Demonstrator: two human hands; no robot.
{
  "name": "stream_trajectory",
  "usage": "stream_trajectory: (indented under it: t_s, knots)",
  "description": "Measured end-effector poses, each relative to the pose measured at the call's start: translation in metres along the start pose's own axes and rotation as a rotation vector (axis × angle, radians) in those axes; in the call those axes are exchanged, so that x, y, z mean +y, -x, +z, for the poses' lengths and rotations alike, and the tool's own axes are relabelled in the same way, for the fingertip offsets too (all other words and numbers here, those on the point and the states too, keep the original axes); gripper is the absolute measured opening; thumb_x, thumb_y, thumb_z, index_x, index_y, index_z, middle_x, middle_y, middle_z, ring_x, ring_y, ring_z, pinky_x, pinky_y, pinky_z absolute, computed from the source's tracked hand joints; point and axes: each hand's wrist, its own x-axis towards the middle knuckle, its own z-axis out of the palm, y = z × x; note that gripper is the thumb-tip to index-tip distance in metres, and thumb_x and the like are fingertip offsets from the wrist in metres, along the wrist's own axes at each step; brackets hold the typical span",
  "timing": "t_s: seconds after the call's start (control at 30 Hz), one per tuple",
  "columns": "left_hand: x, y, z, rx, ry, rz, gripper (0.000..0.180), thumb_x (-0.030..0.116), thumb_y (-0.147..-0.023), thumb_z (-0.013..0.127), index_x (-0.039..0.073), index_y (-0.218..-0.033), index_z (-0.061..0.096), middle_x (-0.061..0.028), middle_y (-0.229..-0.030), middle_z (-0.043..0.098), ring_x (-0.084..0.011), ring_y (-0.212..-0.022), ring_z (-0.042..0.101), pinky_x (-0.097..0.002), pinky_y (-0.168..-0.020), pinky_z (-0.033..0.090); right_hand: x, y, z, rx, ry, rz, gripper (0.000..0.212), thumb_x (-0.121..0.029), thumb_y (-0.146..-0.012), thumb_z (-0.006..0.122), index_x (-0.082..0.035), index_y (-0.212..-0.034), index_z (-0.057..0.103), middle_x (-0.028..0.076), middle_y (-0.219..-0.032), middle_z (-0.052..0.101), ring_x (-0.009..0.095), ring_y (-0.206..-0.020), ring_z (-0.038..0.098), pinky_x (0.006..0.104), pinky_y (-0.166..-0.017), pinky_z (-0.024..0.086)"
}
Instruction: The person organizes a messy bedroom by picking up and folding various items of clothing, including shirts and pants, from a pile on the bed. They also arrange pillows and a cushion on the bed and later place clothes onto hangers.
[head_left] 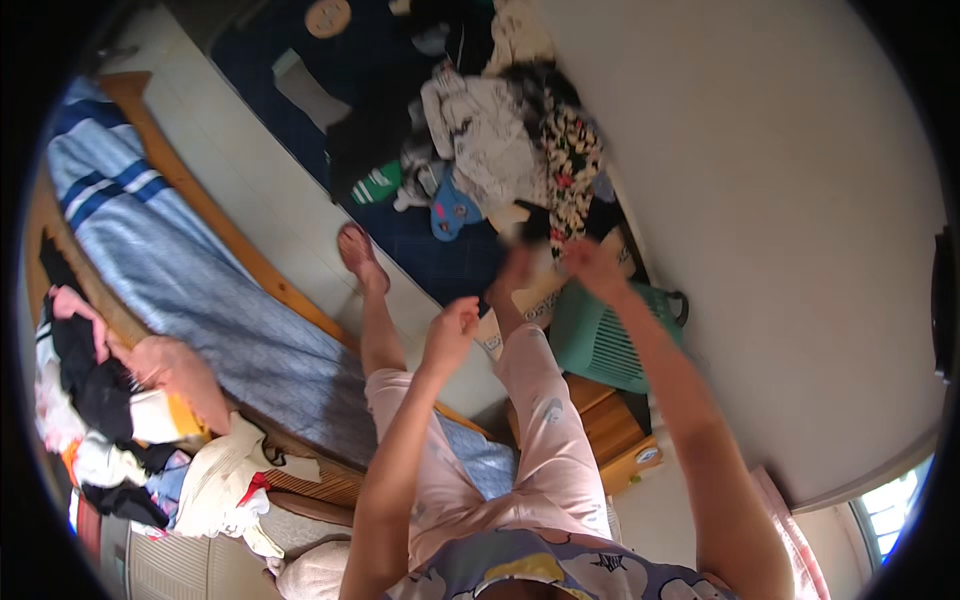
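Blue mat on pale floor – clothes heap, wooden bed edge, both hands' grip unclear

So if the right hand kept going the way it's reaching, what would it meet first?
Probably the floral garment hanging from the clothes pile just beyond the right hand. The hand is blurred and depth is unclear, so they may already touch.

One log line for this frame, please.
left hand: raised, closed, contents unclear | right hand: raised, gripping patterned garment | clothes pile on dark mat ahead | green basket below
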Motion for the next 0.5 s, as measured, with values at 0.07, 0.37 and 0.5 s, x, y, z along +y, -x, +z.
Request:
stream_trajectory:
  t_s: [0.07, 0.37, 0.5]
  knots:
    - [-0.024, -0.020, 0.004, 0.005, -0.009, -0.060, 0.028, 0.002, -0.084, 0.055, 0.000, -0.111, 0.057, -0.0136, -0.096, 0.066, -0.0214, -0.085, 0.065, -0.0297, -0.076, 0.051, -0.015, -0.051, -0.013, 0.025, 0.157, 0.026, 0.028, -0.030, -0.083, 0.056, -0.009, -0.101, 0.062, 0.013, -0.088, 0.065, 0.031, -0.085, 0.063, 0.0405, -0.075, 0.049]
    - [-0.049, -0.080, 0.011, -0.111, 0.105, -0.168, 0.028, 0.004, -0.086, 0.055, 0.001, -0.114, 0.055, -0.0117, -0.100, 0.065, -0.0168, -0.088, 0.063, -0.0279, -0.076, 0.049, -0.014, -0.253, -0.008, 0.610, 0.738, -0.340, 0.068, -0.044, -0.074, 0.068, -0.002, -0.123, 0.048, 0.020, -0.123, 0.051, 0.032, -0.107, 0.054, 0.0392, -0.084, 0.048]
    - [-0.026, -0.092, 0.008, -0.086, 0.475, -0.100, 0.028, 0.005, -0.086, 0.057, 0.001, -0.114, 0.055, -0.0083, -0.100, 0.063, -0.0116, -0.086, 0.059, -0.0253, -0.077, 0.047, -0.010, -0.291, -0.005, 0.454, 0.510, -0.048, 0.090, -0.050, -0.072, 0.071, -0.003, -0.136, 0.029, 0.023, -0.133, 0.037, 0.037, -0.120, 0.040, 0.0474, -0.096, 0.038]
